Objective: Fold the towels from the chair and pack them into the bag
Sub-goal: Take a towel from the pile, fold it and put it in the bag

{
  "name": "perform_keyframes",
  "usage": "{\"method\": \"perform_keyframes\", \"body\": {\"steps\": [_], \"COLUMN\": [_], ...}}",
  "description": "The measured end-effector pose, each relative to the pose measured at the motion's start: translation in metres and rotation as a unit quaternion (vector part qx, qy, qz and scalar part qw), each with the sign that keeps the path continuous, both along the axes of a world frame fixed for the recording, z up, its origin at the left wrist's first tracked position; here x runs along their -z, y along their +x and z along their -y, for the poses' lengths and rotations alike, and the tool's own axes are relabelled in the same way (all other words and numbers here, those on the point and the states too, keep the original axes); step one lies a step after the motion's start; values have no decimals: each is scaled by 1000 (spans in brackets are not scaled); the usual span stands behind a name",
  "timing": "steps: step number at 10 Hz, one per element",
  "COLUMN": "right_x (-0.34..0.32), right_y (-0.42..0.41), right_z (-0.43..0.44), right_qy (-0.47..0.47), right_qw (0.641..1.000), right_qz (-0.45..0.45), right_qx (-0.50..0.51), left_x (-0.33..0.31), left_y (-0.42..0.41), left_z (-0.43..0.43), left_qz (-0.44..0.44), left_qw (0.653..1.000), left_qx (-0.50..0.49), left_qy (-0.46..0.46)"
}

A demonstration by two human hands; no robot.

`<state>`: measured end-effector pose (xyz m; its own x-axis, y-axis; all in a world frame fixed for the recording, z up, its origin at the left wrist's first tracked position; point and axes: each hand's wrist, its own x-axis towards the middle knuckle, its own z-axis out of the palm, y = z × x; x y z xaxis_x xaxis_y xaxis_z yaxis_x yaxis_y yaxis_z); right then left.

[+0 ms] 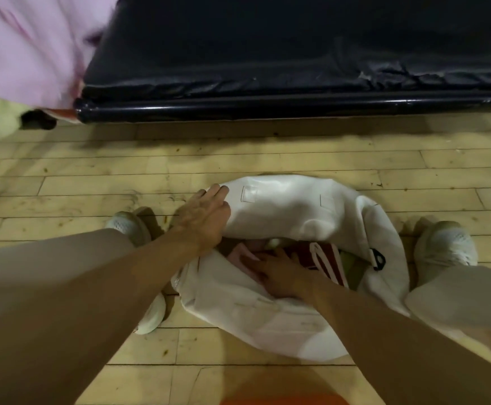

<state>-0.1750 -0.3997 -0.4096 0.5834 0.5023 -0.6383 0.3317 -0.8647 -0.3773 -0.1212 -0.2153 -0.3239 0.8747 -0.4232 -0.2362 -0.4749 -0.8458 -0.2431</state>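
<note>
We logged the white bag on the wooden floor, between the left shoe and the right shoe. Its long axis ran left to right and its slit mouth faced up. The left hand lay on the far flap at the bag's left end with fingers straight and spread over the fabric, not clenched; the thumb was hidden. The right hand was inside the mouth, its fingers flat and released on a folded pink towel, grasping nothing. Right of it in the mouth sat a maroon-and-white striped towel, then a green towel. A black buckle hung at the right end of the opening. The near flap sagged toward us under the right forearm. A strip of floor separated the bag's far edge from the black padded bench. A blurred pink cloth draped at far left beside the bench's corner.
</note>
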Motion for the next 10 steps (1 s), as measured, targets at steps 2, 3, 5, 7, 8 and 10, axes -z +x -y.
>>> {"method": "perform_keyframes", "body": {"steps": [2, 3, 5, 7, 8, 10], "right_x": [-37, -81, -165, -267, -309, -358], "right_y": [15, 31, 35, 25, 24, 51], "right_z": [28, 45, 68, 64, 58, 32], "right_qy": [59, 32, 12, 75, 117, 141], "right_qw": [994, 996, 992, 967, 947, 925], "right_qz": [1, 2, 62, 191, 244, 320], "right_qx": [94, 85, 111, 148, 172, 151], "left_x": [-14, -38, -105, -189, -228, -281], "left_y": [-7, -7, -15, -26, -26, -10], "left_z": [10, 23, 45, 44, 35, -9], "left_qz": [-66, -157, -274, -210, -158, -46], "left_qw": [992, 961, 895, 875, 867, 886], "left_qx": [-27, -81, -107, -81, -70, -77], "left_qy": [-105, -211, -335, -428, -467, -455]}}
